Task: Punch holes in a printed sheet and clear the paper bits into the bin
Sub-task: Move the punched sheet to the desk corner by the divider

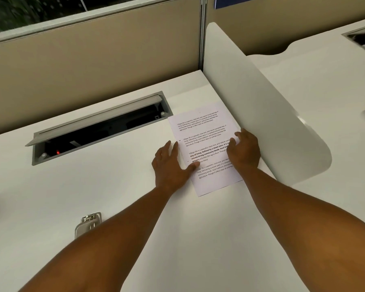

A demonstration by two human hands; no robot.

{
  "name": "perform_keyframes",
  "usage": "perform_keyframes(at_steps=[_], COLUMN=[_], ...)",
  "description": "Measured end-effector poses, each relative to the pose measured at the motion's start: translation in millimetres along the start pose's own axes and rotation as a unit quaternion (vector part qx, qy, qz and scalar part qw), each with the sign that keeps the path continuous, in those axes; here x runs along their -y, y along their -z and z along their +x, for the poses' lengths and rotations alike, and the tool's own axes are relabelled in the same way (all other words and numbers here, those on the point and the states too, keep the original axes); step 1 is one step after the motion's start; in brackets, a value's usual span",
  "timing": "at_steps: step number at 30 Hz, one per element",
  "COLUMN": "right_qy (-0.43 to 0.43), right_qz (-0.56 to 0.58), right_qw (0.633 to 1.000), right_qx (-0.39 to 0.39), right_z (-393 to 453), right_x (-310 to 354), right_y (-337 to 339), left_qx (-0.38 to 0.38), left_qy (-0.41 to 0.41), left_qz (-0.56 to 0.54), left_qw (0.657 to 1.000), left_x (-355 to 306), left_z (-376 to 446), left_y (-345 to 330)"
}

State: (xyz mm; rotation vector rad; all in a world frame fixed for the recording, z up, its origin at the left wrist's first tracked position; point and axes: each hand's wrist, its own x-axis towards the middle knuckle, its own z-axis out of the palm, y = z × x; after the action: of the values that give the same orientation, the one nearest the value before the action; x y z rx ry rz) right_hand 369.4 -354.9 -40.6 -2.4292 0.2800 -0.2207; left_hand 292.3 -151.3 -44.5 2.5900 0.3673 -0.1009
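Note:
A printed sheet (200,131) with several paragraphs of text lies flat on the white desk (72,197), close to the curved side divider. Two small punched notches show along its left edge. My left hand (171,163) rests at that left edge, fingers spread on the desk and thumb pressing on the paper. My right hand (243,151) lies on the sheet's right side, fingers curled down onto it. A metal hole punch (89,223) sits on the desk near my left forearm, partly hidden by it. No bin is in view.
An open grey cable hatch (97,127) with a raised lid is sunk into the desk at the back left. A white curved divider (261,114) stands to the right of the sheet. A beige partition wall (93,60) closes the back.

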Motion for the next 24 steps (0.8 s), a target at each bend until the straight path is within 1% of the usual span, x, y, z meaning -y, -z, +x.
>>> perform_keyframes(at_steps=[3,7,11,17,20,24], right_qy=[0.044,0.054,0.057,0.102,0.125,0.152], right_qz=[-0.044,-0.082,-0.092,-0.118,-0.122,-0.116], right_qw=[0.997,0.992,0.989,0.982,0.978,0.974], right_qx=[0.04,0.084,0.097,0.108,0.115,0.12], right_z=[-4.0,-9.9,-12.0,-17.7,-25.7,-43.7], right_x=[-4.4,-8.9,-6.9,6.6,17.4,31.4], right_y=[-2.6,-5.3,-1.7,4.9,5.6,5.7], left_qx=[0.022,0.032,0.036,0.043,0.03,-0.003], left_qy=[-0.036,-0.058,-0.056,-0.049,-0.039,-0.037], left_qz=[0.037,0.058,0.062,0.046,0.043,0.069], left_qw=[0.998,0.996,0.996,0.997,0.998,0.997], left_x=[7.5,10.7,10.0,10.4,10.3,16.1], left_z=[-8.0,-12.6,-12.1,-15.3,-22.2,-32.6], left_y=[-6.1,-9.7,-10.0,-1.7,5.9,17.8])
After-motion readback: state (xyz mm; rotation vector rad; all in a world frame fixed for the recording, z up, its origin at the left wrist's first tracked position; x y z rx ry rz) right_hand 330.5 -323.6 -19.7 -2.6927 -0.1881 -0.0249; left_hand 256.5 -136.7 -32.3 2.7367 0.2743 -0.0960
